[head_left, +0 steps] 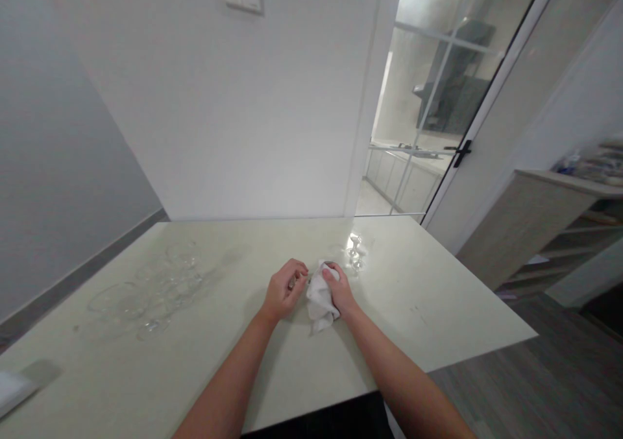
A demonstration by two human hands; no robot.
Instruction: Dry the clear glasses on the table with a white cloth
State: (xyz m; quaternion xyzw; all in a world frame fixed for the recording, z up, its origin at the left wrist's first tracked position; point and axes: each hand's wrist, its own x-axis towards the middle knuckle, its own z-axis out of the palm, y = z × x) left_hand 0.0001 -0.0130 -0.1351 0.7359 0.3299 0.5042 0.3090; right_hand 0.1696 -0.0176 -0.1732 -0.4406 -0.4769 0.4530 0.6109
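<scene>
Both my hands meet over the middle of a pale table (438, 296). My right hand (339, 288) is closed on a bunched white cloth (320, 299). My left hand (285, 288) is curled shut, its fingertips pinching something small and clear next to the cloth; I cannot make out what it is. A small clear glass (355, 249) stands just beyond my right hand.
Several clear wine glasses (156, 283) lie and stand in a cluster on the table's left side. A white object (14, 387) sits at the near left corner. A glass door (438, 102) is behind the table, a wooden shelf unit (535, 225) to the right.
</scene>
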